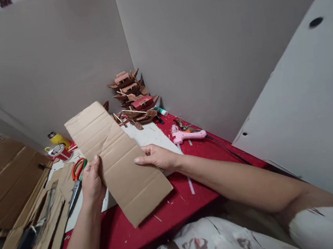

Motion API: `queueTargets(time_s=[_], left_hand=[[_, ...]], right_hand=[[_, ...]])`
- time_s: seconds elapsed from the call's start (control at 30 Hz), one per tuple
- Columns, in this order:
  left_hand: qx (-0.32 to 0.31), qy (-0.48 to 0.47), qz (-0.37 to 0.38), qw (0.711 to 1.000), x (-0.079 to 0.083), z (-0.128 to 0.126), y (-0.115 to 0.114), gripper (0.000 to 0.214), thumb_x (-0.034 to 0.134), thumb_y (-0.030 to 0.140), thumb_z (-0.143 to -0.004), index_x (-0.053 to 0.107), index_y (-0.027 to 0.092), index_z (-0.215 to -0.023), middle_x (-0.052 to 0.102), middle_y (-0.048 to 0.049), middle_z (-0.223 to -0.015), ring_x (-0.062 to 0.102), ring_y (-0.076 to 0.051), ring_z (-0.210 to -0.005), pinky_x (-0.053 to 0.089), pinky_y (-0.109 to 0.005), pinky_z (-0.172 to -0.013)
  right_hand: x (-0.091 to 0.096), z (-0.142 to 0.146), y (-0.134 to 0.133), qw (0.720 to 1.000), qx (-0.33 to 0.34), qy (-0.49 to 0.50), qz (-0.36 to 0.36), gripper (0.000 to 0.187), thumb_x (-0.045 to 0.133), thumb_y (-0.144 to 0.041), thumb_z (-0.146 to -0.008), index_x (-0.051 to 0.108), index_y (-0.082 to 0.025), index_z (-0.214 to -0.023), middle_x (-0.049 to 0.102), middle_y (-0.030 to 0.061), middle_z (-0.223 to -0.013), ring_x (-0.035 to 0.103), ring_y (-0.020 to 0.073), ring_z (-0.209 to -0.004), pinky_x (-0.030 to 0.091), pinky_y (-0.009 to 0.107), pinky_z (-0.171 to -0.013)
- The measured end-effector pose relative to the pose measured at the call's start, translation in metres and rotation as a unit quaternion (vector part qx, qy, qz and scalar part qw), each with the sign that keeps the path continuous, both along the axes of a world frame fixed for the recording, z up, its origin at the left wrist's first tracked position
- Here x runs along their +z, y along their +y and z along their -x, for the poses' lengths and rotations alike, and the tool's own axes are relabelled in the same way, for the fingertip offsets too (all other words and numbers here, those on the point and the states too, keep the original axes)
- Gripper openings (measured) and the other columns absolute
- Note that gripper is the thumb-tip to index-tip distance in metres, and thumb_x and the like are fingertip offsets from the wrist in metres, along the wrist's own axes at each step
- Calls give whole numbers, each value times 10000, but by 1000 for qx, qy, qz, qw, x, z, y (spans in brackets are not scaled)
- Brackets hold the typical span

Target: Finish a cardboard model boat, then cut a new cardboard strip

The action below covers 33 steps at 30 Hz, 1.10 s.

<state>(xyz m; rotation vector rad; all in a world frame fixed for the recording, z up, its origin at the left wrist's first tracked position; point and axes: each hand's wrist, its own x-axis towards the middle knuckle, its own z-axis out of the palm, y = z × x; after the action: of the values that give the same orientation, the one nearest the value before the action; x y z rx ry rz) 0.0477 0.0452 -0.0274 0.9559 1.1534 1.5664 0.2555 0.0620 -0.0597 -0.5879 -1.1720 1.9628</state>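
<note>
A long creased strip of brown cardboard [115, 157] is held above the red table [175, 210]. My left hand [92, 183] grips its left edge, thumb on top and fingers behind. At the right edge my right hand [158, 157] pinches the strip, the fingers partly hidden under it. A pair of scissors [76, 179] with orange and green handles lies just left of my left hand.
A pile of small brown cardboard boat models [132, 98] stands in the far corner. A pink glue gun [187, 135] with a black cord lies at the right. Cardboard sheets [8, 180] are stacked at the left, near a yellow bottle [58, 139] and a red cup [59, 152].
</note>
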Motion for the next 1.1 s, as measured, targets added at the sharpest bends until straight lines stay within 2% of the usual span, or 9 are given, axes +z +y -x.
queueTargets(time_s=[0.13, 0.2, 0.27, 0.37, 0.5, 0.8, 1.1], left_hand=[[-169, 32, 93, 981, -3, -5, -8, 463, 773, 322, -654, 659, 139, -1063, 726, -133, -963, 671, -304, -937, 531, -401, -818], [-197, 34, 95, 975, -4, -8, -13, 540, 778, 299, -655, 624, 147, -1150, 714, -142, -1022, 667, -304, -952, 523, -403, -835], [-183, 25, 85, 979, -5, -10, -15, 558, 774, 306, -663, 612, 151, -1174, 711, -142, -1035, 668, -303, -952, 518, -407, -847], [-129, 8, 55, 990, -4, -8, -13, 564, 775, 307, -662, 609, 158, -1180, 715, -131, -1029, 672, -298, -939, 519, -408, -849], [-90, -3, 28, 996, -2, -3, -9, 574, 775, 296, -665, 594, 156, -1192, 719, -116, -1016, 672, -284, -942, 518, -395, -855], [-90, 13, -14, 996, -10, 1, -6, 623, 744, 308, -708, 525, 150, -1270, 705, -115, -1069, 654, -273, -992, 505, -392, -871], [-96, 24, -18, 995, -13, 2, -8, 619, 715, 326, -742, 503, 173, -1303, 693, -115, -1100, 664, -264, -957, 502, -396, -858]], right_hand=[[5, 1, 3, 997, -74, 24, -6, 392, 797, -401, -620, 679, -149, -896, 720, 21, -792, 647, 147, -703, 492, 298, -733], [8, 0, 4, 995, -92, 30, -3, 397, 779, -439, -633, 684, -145, -883, 719, 26, -773, 643, 145, -685, 488, 290, -722], [8, 0, 4, 995, -92, 29, 1, 398, 729, -494, -680, 691, -143, -864, 717, 31, -753, 640, 149, -661, 488, 289, -701], [6, -1, 3, 997, -68, 10, -21, 417, 634, -547, -759, 701, -149, -865, 717, 31, -756, 640, 156, -654, 484, 293, -690], [3, 0, 0, 997, -41, -36, -57, 437, 655, -557, -735, 698, -150, -889, 712, 15, -748, 637, 155, -669, 466, 274, -675], [0, 3, 2, 992, -47, -54, -108, 492, 627, -572, -757, 668, -126, -962, 708, 36, -821, 637, 184, -749, 459, 306, -725], [-2, 5, 3, 992, -47, -68, -92, 480, 633, -578, -745, 653, -122, -893, 701, 42, -776, 633, 184, -703, 457, 300, -684]])
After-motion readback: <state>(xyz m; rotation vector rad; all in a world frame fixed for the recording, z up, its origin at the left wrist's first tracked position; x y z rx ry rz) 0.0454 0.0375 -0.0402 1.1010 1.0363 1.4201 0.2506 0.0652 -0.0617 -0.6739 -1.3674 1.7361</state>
